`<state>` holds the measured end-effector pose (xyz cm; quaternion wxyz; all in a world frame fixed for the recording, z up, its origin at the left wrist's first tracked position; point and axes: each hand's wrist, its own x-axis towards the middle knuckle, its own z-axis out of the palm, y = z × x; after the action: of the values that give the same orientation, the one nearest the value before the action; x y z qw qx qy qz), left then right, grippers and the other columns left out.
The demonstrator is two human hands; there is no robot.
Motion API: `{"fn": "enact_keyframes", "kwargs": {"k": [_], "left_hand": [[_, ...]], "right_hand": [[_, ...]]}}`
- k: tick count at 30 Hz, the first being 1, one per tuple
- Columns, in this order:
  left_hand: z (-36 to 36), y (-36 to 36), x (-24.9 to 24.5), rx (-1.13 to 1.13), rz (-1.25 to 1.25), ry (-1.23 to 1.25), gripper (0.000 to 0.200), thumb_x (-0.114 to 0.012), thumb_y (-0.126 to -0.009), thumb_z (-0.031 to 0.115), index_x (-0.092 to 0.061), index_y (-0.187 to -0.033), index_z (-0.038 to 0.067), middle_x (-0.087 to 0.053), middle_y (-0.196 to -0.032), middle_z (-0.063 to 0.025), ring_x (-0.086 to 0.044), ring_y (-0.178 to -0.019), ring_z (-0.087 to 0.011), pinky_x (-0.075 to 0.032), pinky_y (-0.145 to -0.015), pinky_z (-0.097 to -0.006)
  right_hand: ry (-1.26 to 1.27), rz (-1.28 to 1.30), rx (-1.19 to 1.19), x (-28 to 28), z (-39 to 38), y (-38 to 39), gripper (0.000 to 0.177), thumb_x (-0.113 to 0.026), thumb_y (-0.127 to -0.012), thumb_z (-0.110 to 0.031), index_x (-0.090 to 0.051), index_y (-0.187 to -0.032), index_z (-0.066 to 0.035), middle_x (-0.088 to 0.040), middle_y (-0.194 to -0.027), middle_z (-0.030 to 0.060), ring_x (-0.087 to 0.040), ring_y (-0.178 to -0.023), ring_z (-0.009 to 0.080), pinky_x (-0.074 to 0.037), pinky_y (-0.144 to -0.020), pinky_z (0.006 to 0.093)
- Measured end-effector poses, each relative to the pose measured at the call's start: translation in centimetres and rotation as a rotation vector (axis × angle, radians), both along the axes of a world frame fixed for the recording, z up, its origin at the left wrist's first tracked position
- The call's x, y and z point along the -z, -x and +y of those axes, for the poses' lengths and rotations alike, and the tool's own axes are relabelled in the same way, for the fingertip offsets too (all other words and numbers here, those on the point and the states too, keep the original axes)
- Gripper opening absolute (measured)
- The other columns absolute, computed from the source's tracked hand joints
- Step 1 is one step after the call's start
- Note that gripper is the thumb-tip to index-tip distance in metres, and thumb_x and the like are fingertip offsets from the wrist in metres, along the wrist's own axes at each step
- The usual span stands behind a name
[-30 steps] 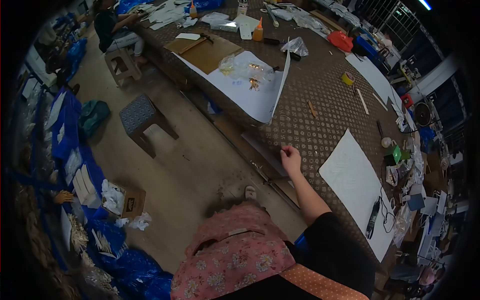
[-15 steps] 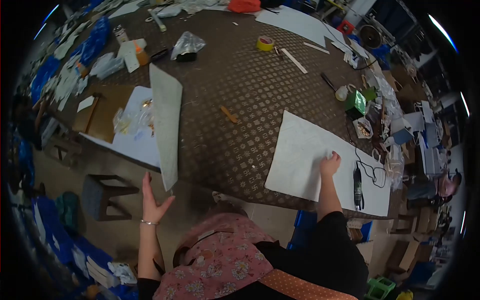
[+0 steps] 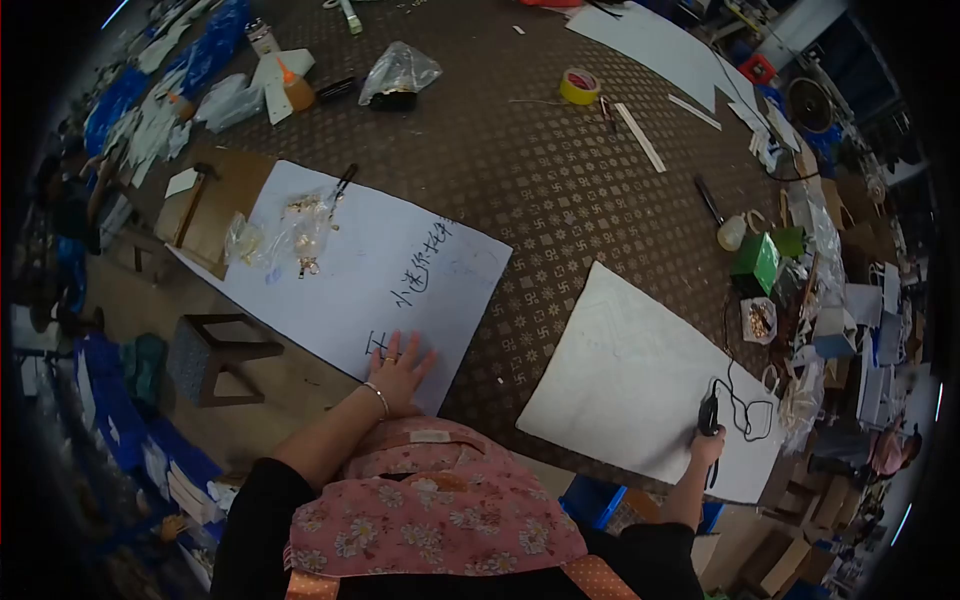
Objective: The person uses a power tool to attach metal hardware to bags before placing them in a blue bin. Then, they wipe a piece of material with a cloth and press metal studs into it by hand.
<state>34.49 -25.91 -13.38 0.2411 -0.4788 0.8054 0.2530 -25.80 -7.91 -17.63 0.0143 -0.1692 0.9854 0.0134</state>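
Observation:
My left hand (image 3: 400,372) lies palm down with fingers spread on a white sheet (image 3: 450,290), beside dark handwriting. Farther up that sheet are clear plastic bags (image 3: 292,238) with small gold-coloured pieces, and a dark slim tool (image 3: 345,181) at its upper edge. On the right, my right hand (image 3: 708,446) is closed round a black corded hand tool (image 3: 708,412) over the lower right of an off-white fabric-like sheet (image 3: 620,370). The tool's cord (image 3: 742,425) loops beside it.
Yellow tape (image 3: 580,87), pale strips (image 3: 640,138), a green box (image 3: 756,263) and a tray of small pieces (image 3: 759,321) sit on the patterned table (image 3: 500,160). An orange-tipped bottle (image 3: 296,92) stands at upper left; a stool (image 3: 225,340) is below.
The raised sheet at left now lies flat, and my left hand has come down onto it. My right hand has moved to the black tool and gripped it. The small orange-brown piece is out of sight.

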Motion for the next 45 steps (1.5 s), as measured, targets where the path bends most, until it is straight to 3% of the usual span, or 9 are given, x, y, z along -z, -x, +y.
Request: {"fn": "enact_keyframes", "kwargs": {"k": [14,24,26,29,32,36,42,44,45], "left_hand": [[-0.4,-0.8,1.0,0.017,0.017,0.004,0.094,-0.069,-0.064,0.040,-0.013,-0.139,0.027,-0.001,-0.145,-0.0109,-0.001,-0.130,-0.0429,-0.021,-0.097,-0.0576],[2.6,-12.6,5.9,-0.027,0.711,0.138,0.052,-0.065,-0.070,0.025,-0.051,-0.119,0.014,-0.041,-0.128,-0.0118,-0.039,-0.118,-0.0288,-0.038,-0.092,-0.0374],[5.1,-19.0,4.0,-0.608,0.948,-0.173,0.044,-0.064,-0.073,0.025,-0.055,-0.112,0.009,-0.054,-0.112,-0.0145,-0.051,-0.102,-0.0293,-0.042,-0.087,-0.0331],[11.3,-29.9,8.2,-0.962,0.858,0.208,0.044,-0.062,-0.073,0.028,-0.055,-0.112,0.008,-0.055,-0.109,-0.0160,-0.053,-0.100,-0.0315,-0.043,-0.087,-0.0362],[19.7,-38.9,8.6,-1.484,0.400,0.122,0.043,-0.058,-0.074,0.026,-0.055,-0.113,0.009,-0.058,-0.107,-0.0139,-0.055,-0.099,-0.0309,-0.043,-0.087,-0.0353],[34.8,-46.1,17.4,-1.968,0.271,-0.070,0.040,-0.057,-0.072,0.024,-0.057,-0.107,0.005,-0.059,-0.106,-0.0166,-0.056,-0.099,-0.0294,-0.044,-0.086,-0.0338],[41.9,-46.3,21.0,-1.674,0.101,-0.689,0.038,-0.056,-0.073,0.020,-0.059,-0.108,0.004,-0.059,-0.106,-0.0167,-0.056,-0.099,-0.0297,-0.045,-0.084,-0.0331],[46.4,-43.0,27.3,-1.310,0.833,0.771,0.037,-0.057,-0.076,0.026,-0.060,-0.106,0.004,-0.061,-0.103,-0.0156,-0.058,-0.095,-0.0295,-0.046,-0.082,-0.0334],[45.6,-44.9,27.5,-1.295,0.837,0.764,0.037,-0.057,-0.076,0.026,-0.060,-0.106,0.004,-0.061,-0.103,-0.0156,-0.058,-0.095,-0.0295,-0.046,-0.082,-0.0334]], "right_hand": [[0.705,-0.364,-1.499,-10.4,-26.5,-38.3,0.056,-0.065,-0.073,-0.010,-0.044,-0.125,-0.010,-0.047,-0.092,0.0128,-0.045,-0.085,0.0288,-0.039,-0.077,0.0361],[0.087,-0.069,-1.439,-2.2,-31.1,-46.5,0.056,-0.061,-0.076,-0.024,-0.040,-0.128,-0.024,-0.048,-0.107,0.0086,-0.045,-0.100,0.0293,-0.037,-0.082,0.0480],[0.099,0.018,-1.339,1.3,-31.3,-45.0,0.058,-0.058,-0.077,-0.025,-0.036,-0.130,-0.024,-0.045,-0.118,0.0089,-0.043,-0.107,0.0307,-0.035,-0.084,0.0516],[0.169,0.274,-1.214,1.1,-30.3,-48.6,0.059,-0.056,-0.077,-0.018,-0.033,-0.132,-0.020,-0.042,-0.123,0.0128,-0.040,-0.111,0.0342,-0.034,-0.085,0.0519],[0.382,0.266,-1.391,0.7,-29.3,-54.6,0.060,-0.057,-0.073,-0.010,-0.036,-0.130,-0.014,-0.043,-0.121,0.0147,-0.042,-0.108,0.0356,-0.034,-0.085,0.0507],[0.650,-0.239,-1.734,-1.4,-27.8,-67.9,0.049,-0.056,-0.066,0.000,-0.049,-0.114,-0.007,-0.048,-0.110,0.0154,-0.045,-0.101,0.0349,-0.036,-0.085,0.0436],[0.578,-0.576,-2.039,-3.3,-26.0,-83.2,0.036,-0.057,-0.065,0.002,-0.054,-0.101,-0.005,-0.051,-0.102,0.0147,-0.047,-0.098,0.0327,-0.039,-0.083,0.0405],[0.564,-0.604,-2.012,-3.6,-26.9,-86.6,0.036,-0.058,-0.066,0.002,-0.055,-0.101,-0.005,-0.051,-0.101,0.0146,-0.048,-0.097,0.0323,-0.038,-0.084,0.0389],[0.539,-0.638,-1.996,-3.5,-27.5,-88.1,0.035,-0.058,-0.067,0.002,-0.055,-0.101,-0.006,-0.051,-0.100,0.0145,-0.048,-0.097,0.0318,-0.038,-0.085,0.0374]]}}
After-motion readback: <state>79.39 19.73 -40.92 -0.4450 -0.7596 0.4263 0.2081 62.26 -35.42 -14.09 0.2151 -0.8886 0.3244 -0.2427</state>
